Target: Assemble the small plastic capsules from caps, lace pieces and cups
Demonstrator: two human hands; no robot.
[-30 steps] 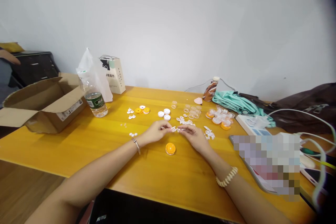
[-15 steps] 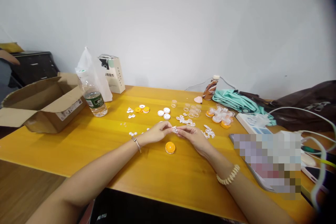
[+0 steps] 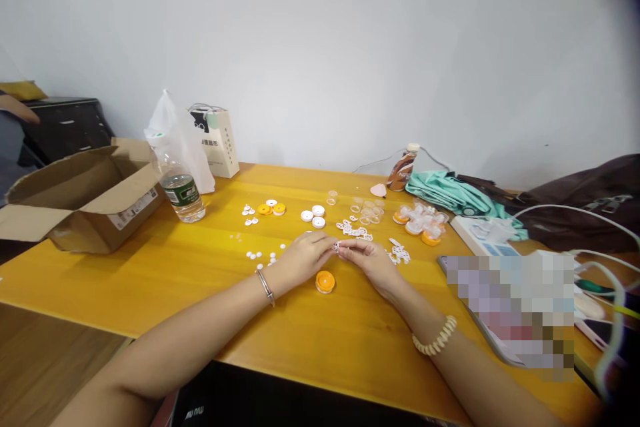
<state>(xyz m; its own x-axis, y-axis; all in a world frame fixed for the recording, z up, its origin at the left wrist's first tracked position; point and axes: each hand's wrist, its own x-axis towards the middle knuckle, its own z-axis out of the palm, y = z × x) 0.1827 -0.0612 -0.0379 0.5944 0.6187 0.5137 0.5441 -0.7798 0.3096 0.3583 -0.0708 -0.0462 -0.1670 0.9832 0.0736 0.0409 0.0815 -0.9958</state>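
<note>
White cutout piece (image 3: pixel 337 246), one, small: held at the fingertips, between the left hand (image 3: pixel 306 259) and the right hand (image 3: pixel 371 263), over the middle of the surface (image 3: pixel 320 353). Fingers of the right hand: pinched on the piece from its right side. Fingers of the left hand: bent in and closed on it from the left, their tips partly hidden behind the back of that hand. Neither hand stood clearly nearer; the piece sat where the two sets of fingertips met. Long axis: could not be told, most of the outline being covered. Orange round case (image 3: pixel 325 281), one: lay flat with its orange hollow facing up, on the front-edge side of the piece and slightly to its left, just beside the left hand, which was the nearer of the two; no fingers gripped it. Loose white cutouts (image 3: pixel 357 232), one cluster: beyond the fingertips, slightly right. Further white cutouts (image 3: pixel 399 253), a second cluster: to the right, just past the right hand. White round caps (image 3: pixel 319 213), three: grouped beyond the left hand, well apart from the case. Small white discs (image 3: pixel 253 255), several: scattered left of the left hand.
</note>
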